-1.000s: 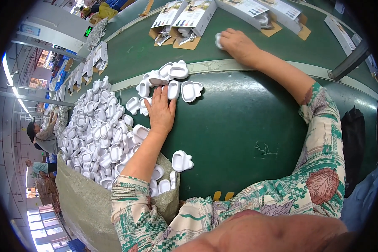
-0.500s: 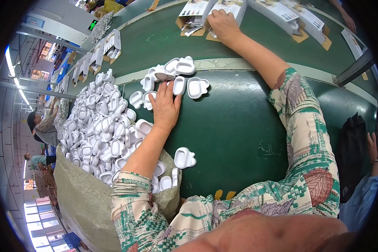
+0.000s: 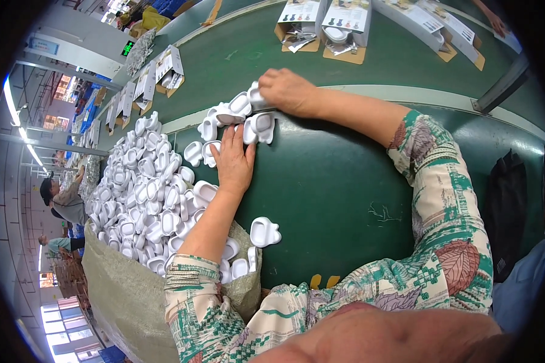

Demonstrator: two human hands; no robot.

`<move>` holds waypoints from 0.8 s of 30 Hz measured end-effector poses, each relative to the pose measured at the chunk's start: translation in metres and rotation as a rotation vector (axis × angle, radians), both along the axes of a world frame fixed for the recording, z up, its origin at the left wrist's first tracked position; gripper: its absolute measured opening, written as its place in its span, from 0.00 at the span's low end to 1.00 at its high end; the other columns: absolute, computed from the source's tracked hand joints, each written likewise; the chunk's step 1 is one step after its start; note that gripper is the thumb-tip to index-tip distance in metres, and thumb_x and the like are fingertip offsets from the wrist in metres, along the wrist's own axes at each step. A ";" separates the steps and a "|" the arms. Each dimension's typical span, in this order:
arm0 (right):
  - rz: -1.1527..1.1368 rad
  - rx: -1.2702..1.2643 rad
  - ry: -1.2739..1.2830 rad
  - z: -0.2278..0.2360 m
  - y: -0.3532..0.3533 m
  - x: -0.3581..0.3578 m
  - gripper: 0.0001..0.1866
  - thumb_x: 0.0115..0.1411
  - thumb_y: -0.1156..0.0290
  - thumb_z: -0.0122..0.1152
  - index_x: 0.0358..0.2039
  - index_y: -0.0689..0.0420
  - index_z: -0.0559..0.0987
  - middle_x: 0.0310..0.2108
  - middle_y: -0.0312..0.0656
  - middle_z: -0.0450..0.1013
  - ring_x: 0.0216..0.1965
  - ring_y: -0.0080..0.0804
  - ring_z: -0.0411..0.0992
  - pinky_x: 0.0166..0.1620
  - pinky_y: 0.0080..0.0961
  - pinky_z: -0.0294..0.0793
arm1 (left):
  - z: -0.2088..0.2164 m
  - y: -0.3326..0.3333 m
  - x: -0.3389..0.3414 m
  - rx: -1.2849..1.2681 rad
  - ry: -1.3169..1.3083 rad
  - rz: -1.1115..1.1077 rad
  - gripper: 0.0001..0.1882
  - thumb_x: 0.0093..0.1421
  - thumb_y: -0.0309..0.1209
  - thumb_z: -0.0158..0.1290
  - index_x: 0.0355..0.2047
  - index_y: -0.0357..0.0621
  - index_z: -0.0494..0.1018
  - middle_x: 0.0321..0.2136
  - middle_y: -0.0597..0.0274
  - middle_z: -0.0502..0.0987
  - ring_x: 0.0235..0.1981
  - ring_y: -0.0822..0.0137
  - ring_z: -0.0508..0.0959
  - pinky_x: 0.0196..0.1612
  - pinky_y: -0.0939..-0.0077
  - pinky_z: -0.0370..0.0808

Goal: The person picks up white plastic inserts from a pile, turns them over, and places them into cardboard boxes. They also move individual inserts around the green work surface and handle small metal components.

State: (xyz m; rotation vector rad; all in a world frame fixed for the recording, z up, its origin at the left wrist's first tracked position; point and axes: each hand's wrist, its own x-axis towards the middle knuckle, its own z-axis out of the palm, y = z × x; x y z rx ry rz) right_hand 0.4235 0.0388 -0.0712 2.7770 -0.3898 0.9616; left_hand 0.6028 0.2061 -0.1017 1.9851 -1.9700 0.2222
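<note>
My left hand (image 3: 233,158) lies with its fingers stretched out, their tips against a small group of white plastic dishes with wavy ends. The fingers of my right hand (image 3: 288,92) are closed on a white dish (image 3: 256,95) at the back of that group, partly hidden by the hand. Just right of my left fingertips, a white dish (image 3: 262,124) overlaps another. To the left, a large heap of similar dishes (image 3: 145,187) spills from a pale woven sack (image 3: 121,290). One single dish (image 3: 264,232) rests on the green table (image 3: 327,199) near me.
Across a pale rail (image 3: 357,94), open printed boxes (image 3: 299,15) stand on a green belt (image 3: 236,57), some showing silvery packets. One box (image 3: 348,15) also holds a white dish. A metal post (image 3: 505,85) rises at right, near a black bag (image 3: 507,206). Other people work nearby.
My right hand has come back from a box to the dishes and closed on one. That box now shows a white dish inside. The nearer boxes sit farther right. Two dishes now overlap.
</note>
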 end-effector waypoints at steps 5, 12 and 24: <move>-0.358 -0.152 -0.075 0.021 -0.049 -0.045 0.06 0.51 0.74 0.52 0.30 0.58 0.74 0.34 0.41 0.69 0.40 0.37 0.68 0.40 0.32 0.69 | 0.002 0.001 0.000 0.013 0.008 0.011 0.27 0.59 0.38 0.49 0.58 0.45 0.60 0.57 0.52 0.62 0.61 0.55 0.59 0.60 0.38 0.46; -0.896 -0.131 -0.101 0.027 -0.121 -0.084 0.08 0.49 0.71 0.55 0.31 0.57 0.75 0.35 0.44 0.70 0.41 0.40 0.69 0.39 0.36 0.70 | 0.001 0.001 0.001 0.008 0.033 0.006 0.27 0.59 0.39 0.49 0.58 0.46 0.61 0.57 0.52 0.62 0.61 0.55 0.59 0.60 0.38 0.46; 0.107 0.076 0.038 0.002 0.013 0.037 0.09 0.51 0.72 0.53 0.34 0.57 0.75 0.39 0.40 0.69 0.44 0.37 0.67 0.43 0.31 0.70 | 0.001 0.000 -0.003 0.032 0.028 0.015 0.27 0.60 0.40 0.48 0.57 0.46 0.60 0.58 0.51 0.60 0.61 0.54 0.58 0.60 0.37 0.47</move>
